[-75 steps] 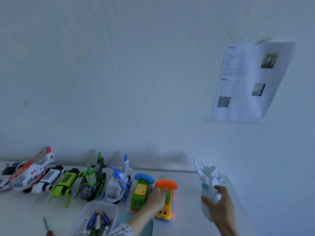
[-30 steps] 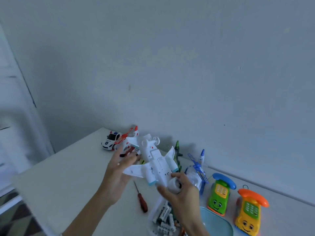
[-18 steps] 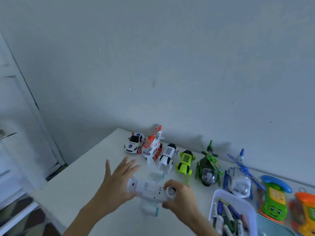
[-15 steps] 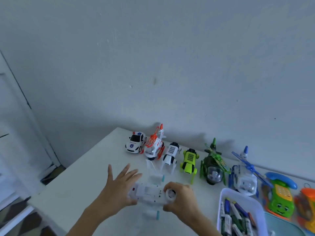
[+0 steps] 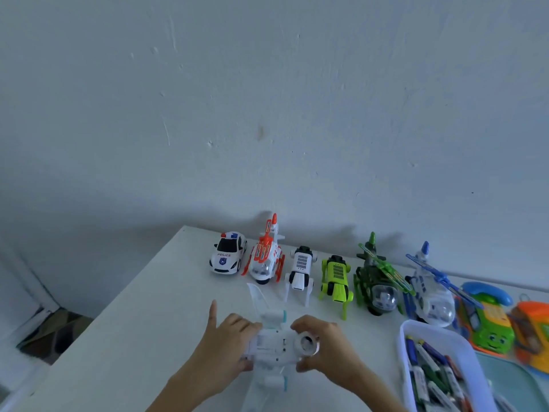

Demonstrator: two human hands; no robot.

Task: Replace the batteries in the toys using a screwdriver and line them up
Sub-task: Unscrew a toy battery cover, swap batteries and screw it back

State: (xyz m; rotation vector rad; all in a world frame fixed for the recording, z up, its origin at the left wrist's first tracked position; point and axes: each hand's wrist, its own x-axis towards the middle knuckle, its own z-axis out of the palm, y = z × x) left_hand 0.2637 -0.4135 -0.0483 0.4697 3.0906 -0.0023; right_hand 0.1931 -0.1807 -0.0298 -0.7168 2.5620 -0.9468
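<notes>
At the bottom centre of the frame, both hands hold a white toy airplane point(image 5: 277, 347) turned belly-up over the white table point(image 5: 133, 337). The left hand point(image 5: 225, 352) grips the tail end with its fingers curled round the fuselage, while its index finger sticks out straight toward the upper left. The right hand point(image 5: 329, 349) clasps the nose end, fingers and thumb wrapped round it beside the round front wheel. One wing points up toward the row of toys, the other down toward the bottom edge, each carrying a teal-tipped engine pod.

At the lower right sits a white tray point(image 5: 421, 331) filled with batteries point(image 5: 430, 370), and just to its right is a pale teal tray point(image 5: 511, 382), only partly in frame.

Farther back, a row of toys stands along the wall, running left to right: a police car point(image 5: 227, 257), a red and white helicopter point(image 5: 266, 257), a white robot dog point(image 5: 300, 272), a lime green robot dog point(image 5: 335, 278), a dark green helicopter point(image 5: 377, 281), a blue and white helicopter point(image 5: 430, 289), a green toy phone point(image 5: 487, 319) with a blue handset, and an orange toy phone point(image 5: 531, 331) cut off by the right edge.

A pale wall point(image 5: 267, 99) fills the upper frame.
</notes>
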